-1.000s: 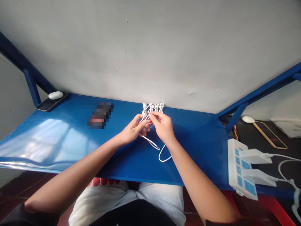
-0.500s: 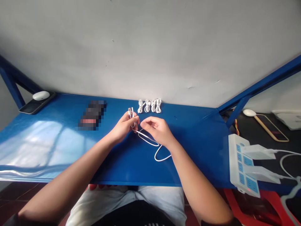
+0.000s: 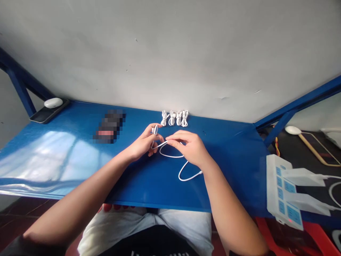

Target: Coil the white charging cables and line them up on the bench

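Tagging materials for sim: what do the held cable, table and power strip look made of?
Cable: probably plastic or rubber sheath, smooth white, bending in loose curves.
Table: glossy blue, bright glare; painted metal or plastic sheet, can't tell.
Power strip: likely hard plastic, smooth white, straight edges.

The cable [image 3: 183,180] in the left grip [image 3: 145,142] and the right grip [image 3: 189,144] is plain white, and so are the bundles [image 3: 172,118] just beyond them. I see solid blue bench [image 3: 229,160] beneath both, and well to their right a white power strip [image 3: 272,181] with blue sockets [image 3: 293,214].
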{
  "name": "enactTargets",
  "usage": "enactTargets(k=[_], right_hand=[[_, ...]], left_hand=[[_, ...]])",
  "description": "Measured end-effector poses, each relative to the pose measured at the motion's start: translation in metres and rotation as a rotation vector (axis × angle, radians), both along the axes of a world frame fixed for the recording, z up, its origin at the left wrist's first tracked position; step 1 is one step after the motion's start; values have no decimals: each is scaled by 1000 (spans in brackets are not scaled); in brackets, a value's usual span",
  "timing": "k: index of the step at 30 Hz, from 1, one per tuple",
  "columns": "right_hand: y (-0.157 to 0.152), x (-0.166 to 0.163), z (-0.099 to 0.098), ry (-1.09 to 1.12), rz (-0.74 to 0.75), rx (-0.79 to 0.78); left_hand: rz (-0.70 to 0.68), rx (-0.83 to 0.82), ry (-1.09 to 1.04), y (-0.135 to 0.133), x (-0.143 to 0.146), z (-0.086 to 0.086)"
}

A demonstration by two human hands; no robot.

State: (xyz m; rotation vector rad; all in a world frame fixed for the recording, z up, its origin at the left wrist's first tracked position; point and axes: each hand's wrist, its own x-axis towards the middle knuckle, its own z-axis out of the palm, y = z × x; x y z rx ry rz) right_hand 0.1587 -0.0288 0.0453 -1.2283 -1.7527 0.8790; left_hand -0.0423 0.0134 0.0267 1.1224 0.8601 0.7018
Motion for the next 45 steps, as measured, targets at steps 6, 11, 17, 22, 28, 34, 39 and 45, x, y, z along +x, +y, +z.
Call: enactTargets(k=[6,11,17,22,28,34,39,45], right_hand=[[8,-19,-20,88,-275,179],[10,-29,-32,219,-380,71],[3,-34,-36,107,-258,-101],[-2,-40,-32,91,-185,-175],[1,-38,-33,304,-153,-447],[-8,-51,-25,559,-12,-577],[-14,-47,-22,326,145,-521],[-11,-25,-17,77,2,-268]], left_hand=[[-165,123,-149,-18,15,-5],[39,128,-169,-16,21,-9],[325,118,-251,-6,17,-9],[324,51,-356,-6,19,-9],[425,-25,-453,-1,13,-2],[648,471,-227,5,11,-15],[625,813,71,6,3,-23],[233,677,272,8,-10,-17]])
